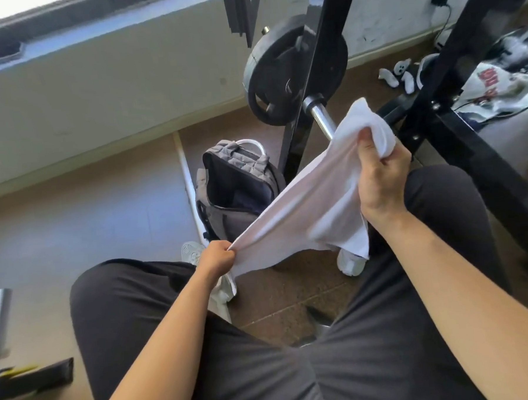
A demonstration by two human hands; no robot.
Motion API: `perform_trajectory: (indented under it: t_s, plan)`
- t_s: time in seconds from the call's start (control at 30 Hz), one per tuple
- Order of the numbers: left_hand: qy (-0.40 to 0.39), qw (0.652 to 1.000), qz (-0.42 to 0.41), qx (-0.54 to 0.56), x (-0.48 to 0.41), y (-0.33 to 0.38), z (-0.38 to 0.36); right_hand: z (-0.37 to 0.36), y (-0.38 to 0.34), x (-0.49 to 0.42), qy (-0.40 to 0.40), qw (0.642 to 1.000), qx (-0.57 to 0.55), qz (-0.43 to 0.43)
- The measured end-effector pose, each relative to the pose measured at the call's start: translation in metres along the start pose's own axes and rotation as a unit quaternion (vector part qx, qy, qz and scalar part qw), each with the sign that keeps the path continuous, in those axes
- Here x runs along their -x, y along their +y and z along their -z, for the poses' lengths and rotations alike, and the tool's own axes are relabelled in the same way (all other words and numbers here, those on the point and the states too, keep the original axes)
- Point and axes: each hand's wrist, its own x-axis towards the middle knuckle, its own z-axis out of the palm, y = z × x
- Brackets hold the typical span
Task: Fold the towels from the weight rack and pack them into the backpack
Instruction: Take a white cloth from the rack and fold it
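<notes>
The person sits with both knees apart and holds one white soft cotton towel [303, 210] in the air between the two hands. I judge that the towel is stretched like this to make it flat and to find its edges, so that a clean fold can be made; the cloth is pulled tight along its upper edge and hangs loose under it.

The left hand [217, 257] is low and near the body, above the left thigh. It is clenched in a fist on one corner of the towel, and a small end of cloth hangs down under the fist. The left forearm is reaching forward and a little inward.

The right hand [380, 175] is higher and farther from the body. It grips the other end of the towel, with the fingers curled around a bunched part of the cloth, and some of the cloth stands up above the fingers. The back of this hand faces the camera, and the wrist is bent upward.

The grey fabric backpack [234, 189] stands on the floor beyond the left hand and under the stretched towel. Its main compartment is open wide, I think so that folded towels can go in directly. Inside looks dark; I cannot tell if any towel is already there.

The black metal weight rack [320, 74] with a round black plate [280, 73] stands behind the right hand. The towel is not yet folded.
</notes>
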Motion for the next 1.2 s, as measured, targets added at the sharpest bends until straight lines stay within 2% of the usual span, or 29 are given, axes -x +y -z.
perform_trajectory:
  t_s: [0.17, 0.23, 0.3, 0.4, 0.57, 0.67, 0.73, 0.8, 0.87, 0.93, 1.07, 1.2]
  plan:
    - [0.007, 0.998, 0.063, -0.025, -0.003, -0.015, 0.002, 0.011, 0.001, -0.012, 0.088, 0.996, -0.026, 0.016]
    - [0.002, 0.997, 0.083, -0.005, -0.002, -0.019, 0.002, 0.015, 0.001, -0.019, 0.121, 0.992, -0.021, 0.017]
    - [0.002, 0.994, 0.103, 0.030, -0.004, -0.024, 0.001, 0.016, 0.001, -0.021, 0.118, 0.993, -0.011, 0.019]
    - [0.036, 0.988, 0.105, 0.105, 0.001, -0.019, 0.003, 0.012, 0.004, -0.016, 0.063, 0.997, 0.030, 0.018]
    - [0.070, 0.975, 0.052, 0.204, 0.020, 0.016, 0.016, 0.008, 0.015, -0.012, -0.007, 0.992, 0.121, 0.030]
    - [0.065, 0.951, 0.065, 0.297, 0.035, 0.031, 0.025, 0.006, 0.025, -0.012, -0.044, 0.990, 0.135, 0.024]
    - [0.030, 0.915, 0.095, 0.390, 0.045, 0.037, 0.033, 0.002, 0.031, -0.007, -0.074, 0.989, 0.125, 0.012]
    - [-0.048, 0.880, 0.099, 0.462, 0.052, 0.039, 0.040, -0.006, 0.034, 0.002, -0.109, 0.988, 0.106, -0.016]
    - [-0.125, 0.859, 0.080, 0.489, 0.058, 0.040, 0.043, -0.014, 0.036, 0.013, -0.164, 0.980, 0.107, -0.037]
    - [-0.169, 0.842, 0.069, 0.508, 0.063, 0.045, 0.042, -0.022, 0.040, 0.024, -0.245, 0.960, 0.127, -0.054]
    - [-0.214, 0.822, 0.029, 0.527, 0.070, 0.055, 0.036, -0.035, 0.046, 0.044, -0.387, 0.904, 0.155, -0.095]
    - [-0.234, 0.803, -0.024, 0.548, 0.071, 0.060, 0.033, -0.043, 0.053, 0.057, -0.458, 0.870, 0.169, -0.065]
